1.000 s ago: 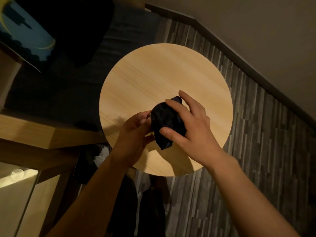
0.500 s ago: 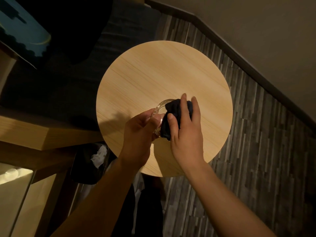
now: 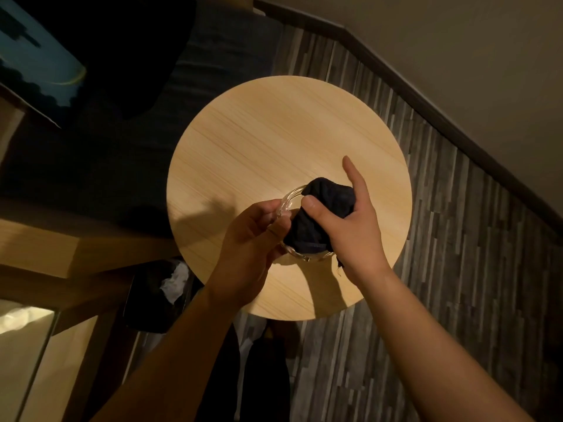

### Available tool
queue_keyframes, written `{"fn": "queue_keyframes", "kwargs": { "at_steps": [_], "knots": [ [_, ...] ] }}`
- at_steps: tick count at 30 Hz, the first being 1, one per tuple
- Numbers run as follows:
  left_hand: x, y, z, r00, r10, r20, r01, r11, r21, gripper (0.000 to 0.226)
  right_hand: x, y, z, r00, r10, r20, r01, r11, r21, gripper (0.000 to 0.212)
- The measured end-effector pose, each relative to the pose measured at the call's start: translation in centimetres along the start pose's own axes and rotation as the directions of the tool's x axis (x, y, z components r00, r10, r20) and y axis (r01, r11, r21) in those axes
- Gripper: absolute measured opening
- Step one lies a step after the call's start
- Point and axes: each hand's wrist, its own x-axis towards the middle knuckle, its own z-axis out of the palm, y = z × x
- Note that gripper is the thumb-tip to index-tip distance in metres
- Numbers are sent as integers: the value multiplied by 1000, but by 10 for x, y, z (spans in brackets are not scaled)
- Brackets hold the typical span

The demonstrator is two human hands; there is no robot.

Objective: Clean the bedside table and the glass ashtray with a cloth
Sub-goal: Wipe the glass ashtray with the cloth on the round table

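Observation:
A round light-wood bedside table (image 3: 274, 141) fills the middle of the head view. Above its near half I hold a clear glass ashtray (image 3: 288, 202); my left hand (image 3: 246, 242) grips its left rim. My right hand (image 3: 350, 226) is closed on a bunched dark cloth (image 3: 323, 214) pressed into the ashtray, with the index finger sticking out straight. The cloth and hands hide most of the ashtray; only its left rim and lower edge show.
A dark bed surface (image 3: 122, 147) lies left of the table, with a wooden ledge (image 3: 45, 242) below it. A black bin (image 3: 158, 293) with white paper stands by the table's near-left edge. Grey plank floor (image 3: 457, 269) and a wall skirting (image 3: 426, 95) run on the right.
My right hand has turned with the cloth inside the ashtray, the fingers shifting from flat over the cloth to a fist with the index finger out. The left hand keeps its hold.

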Motion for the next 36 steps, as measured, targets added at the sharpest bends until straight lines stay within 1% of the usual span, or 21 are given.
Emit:
{"fn": "queue_keyframes", "kwargs": {
  "at_steps": [4,6,8,10,11,13,16,17,18,20,22,24,25,26,28,30,31,32,34,35,36],
  "knots": [
    [1,-5,5,995,45,-91,-52,996,-77,20,-9,11,12,994,-25,-107,36,995,96,63],
    [0,-11,13,983,57,-172,-73,993,-88,17,-19,18,24,973,-20,-229,51,990,131,56],
    [-3,-20,22,976,66,-207,-95,987,-131,16,-28,24,36,941,46,-335,24,979,204,53],
    [-8,-26,26,974,35,-225,-76,981,-179,18,-31,26,41,918,89,-387,1,974,227,51],
    [-9,-25,24,974,4,-228,-47,982,-183,19,-30,26,39,921,84,-380,-3,978,208,52],
    [-6,-15,16,976,-67,-205,40,990,-133,25,-27,25,28,952,49,-302,-7,990,140,51],
    [10,12,3,967,-221,-124,233,969,85,50,-19,23,7,999,-26,-39,25,999,-29,50],
    [16,20,2,957,-273,-103,288,940,185,59,-16,20,2,998,-32,56,36,996,-86,50],
    [21,25,4,952,-294,-91,308,907,287,62,-13,17,-1,992,-28,121,44,990,-132,50],
    [28,28,12,973,-204,-110,232,873,429,56,-9,13,-1,991,-43,129,66,981,-183,51],
    [30,20,19,982,-46,-181,134,850,509,51,-8,7,7,998,-56,14,57,981,-184,58],
    [28,9,26,976,39,-214,75,861,503,40,-9,5,17,991,-33,-129,10,985,-171,55],
    [25,3,29,973,62,-221,50,883,466,36,-8,4,21,982,-29,-186,-2,986,-165,46],
    [22,-2,32,973,80,-216,21,902,431,35,-8,2,23,972,-30,-233,-12,984,-178,35],
    [14,-9,39,975,111,-194,-27,921,389,32,-2,-3,23,963,-41,-267,-24,972,-233,33],
    [7,-17,41,975,123,-187,-50,935,352,34,3,-3,20,967,-66,-244,-14,950,-311,29],
    [6,-19,41,973,112,-201,-41,943,330,38,3,-6,18,971,-112,-213,27,931,-364,36],
    [6,-20,42,970,99,-222,-27,951,308,41,4,-7,16,971,-182,-157,107,912,-397,42],
    [8,-17,43,959,85,-269,-7,961,277,43,3,-6,12,945,-328,-4,290,840,-459,43],
    [10,-15,43,955,85,-286,-3,961,277,42,2,-5,9,934,-354,58,338,815,-471,40],
    [12,-12,44,949,86,-302,2,959,282,42,1,-3,8,939,-335,81,334,826,-455,38]
  ]
}}
